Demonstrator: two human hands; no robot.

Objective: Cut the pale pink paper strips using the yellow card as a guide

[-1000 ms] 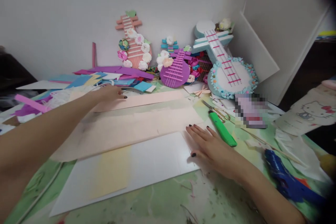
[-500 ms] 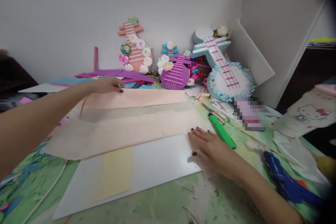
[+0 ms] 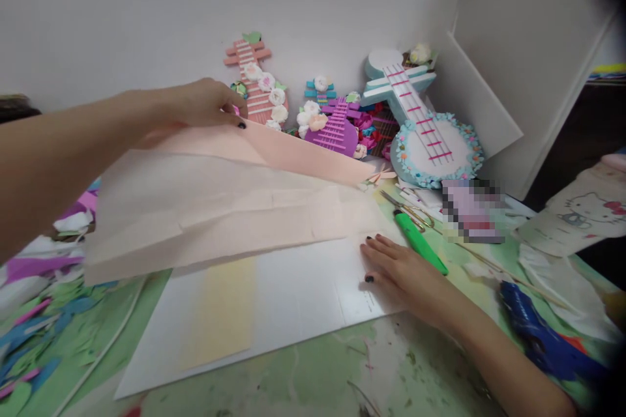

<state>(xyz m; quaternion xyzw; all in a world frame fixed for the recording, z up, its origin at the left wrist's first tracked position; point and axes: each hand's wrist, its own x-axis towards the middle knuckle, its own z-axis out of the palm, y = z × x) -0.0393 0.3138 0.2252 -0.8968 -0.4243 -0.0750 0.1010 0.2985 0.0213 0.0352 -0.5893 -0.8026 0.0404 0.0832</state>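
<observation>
My left hand (image 3: pixel 208 104) pinches the far edge of a peach paper sheet (image 3: pixel 298 155) and holds it up off the table. In front of that edge spreads paler, creased paper (image 3: pixel 215 192); I cannot tell whether both belong to one folded sheet. Under the paper's near edge lies a glossy white board (image 3: pixel 293 303) with a pale yellow patch (image 3: pixel 222 316). My right hand (image 3: pixel 398 270) rests flat, fingers spread, at the board's right end beside the paper. Close to its fingertips is a green utility knife (image 3: pixel 421 244).
Scissors (image 3: pixel 413 212) lie behind the knife. At right are a blue glue gun (image 3: pixel 533 335) and a cup with a cartoon cat (image 3: pixel 580 212). Decorated paper instruments, including a light-blue one (image 3: pixel 423 124), lean at the back. Coloured scraps (image 3: pixel 44 326) and a white cord (image 3: pixel 105 348) occupy the left.
My left hand has risen, lifting the paper's far left part off the table, so the sheet now slopes down to the right. My right hand stays flat on the board.
</observation>
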